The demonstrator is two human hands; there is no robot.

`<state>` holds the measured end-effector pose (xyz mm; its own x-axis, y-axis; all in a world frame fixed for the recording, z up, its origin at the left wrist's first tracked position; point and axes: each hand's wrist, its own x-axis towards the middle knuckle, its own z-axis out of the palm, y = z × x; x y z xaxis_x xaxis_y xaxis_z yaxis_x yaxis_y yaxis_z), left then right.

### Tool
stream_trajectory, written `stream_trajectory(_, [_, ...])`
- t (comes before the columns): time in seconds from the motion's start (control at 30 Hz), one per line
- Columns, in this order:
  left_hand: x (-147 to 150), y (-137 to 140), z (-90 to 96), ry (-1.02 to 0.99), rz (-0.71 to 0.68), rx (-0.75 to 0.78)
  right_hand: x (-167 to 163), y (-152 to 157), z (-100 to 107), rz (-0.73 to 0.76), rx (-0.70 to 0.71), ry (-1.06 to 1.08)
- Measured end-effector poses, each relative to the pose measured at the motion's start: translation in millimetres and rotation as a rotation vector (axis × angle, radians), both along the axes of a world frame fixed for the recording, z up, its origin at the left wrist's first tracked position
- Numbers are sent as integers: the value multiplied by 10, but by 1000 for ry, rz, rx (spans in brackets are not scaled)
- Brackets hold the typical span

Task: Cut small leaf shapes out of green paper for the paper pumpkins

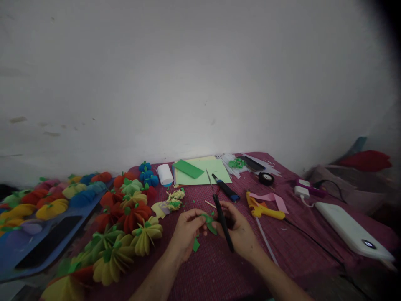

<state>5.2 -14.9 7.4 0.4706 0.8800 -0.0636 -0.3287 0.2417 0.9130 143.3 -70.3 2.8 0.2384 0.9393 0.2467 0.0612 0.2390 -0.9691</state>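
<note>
One small, thin green piece (210,224), matt, with a curved edge, partly covered by fingers; paper or felt, we cannot tell. We place it left of the yellow plastic glue gun (267,212). Left hand (189,228): fingertips pinched on the green piece. Right hand (240,234): fingers wrapped around one long black-handled tool with a slim metal blade (223,221). We also list one black-and-blue utility knife (227,189), beyond and left of the glue gun.
</note>
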Motion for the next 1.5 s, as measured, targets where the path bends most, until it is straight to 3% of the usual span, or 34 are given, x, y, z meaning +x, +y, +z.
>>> stream_trajectory(0.23, [16,2,-31,184,49,121,151,-82,1,1,-92,108])
stream_trajectory(0.37, [19,2,-49,290,-2,177,96,-22,-8,30,-109,111])
stream_trajectory(0.57, [6,52,-111,294,2,211,11,21,5,89,-161,190])
stream_trajectory(0.8, [-48,107,-98,353,6,282,151,-120,-85,129,-205,222])
stream_trajectory(0.93, [-65,106,-61,434,-44,332,239,-119,-82,79,-190,183])
stream_trajectory(1.17, [-21,93,-110,494,-154,334,128,45,-92,162,-225,126])
stream_trajectory(1.23, [-25,133,-121,488,-90,326,98,85,-125,135,-239,102])
stream_trajectory(1.37, [-111,284,-122,457,255,324,138,172,-220,-12,-283,-30])
stream_trajectory(1.43, [-179,352,-106,564,359,418,188,236,-281,-66,-309,-77])
stream_trajectory(1.5, [-240,387,-76,818,364,621,236,312,-346,-107,-328,-135])
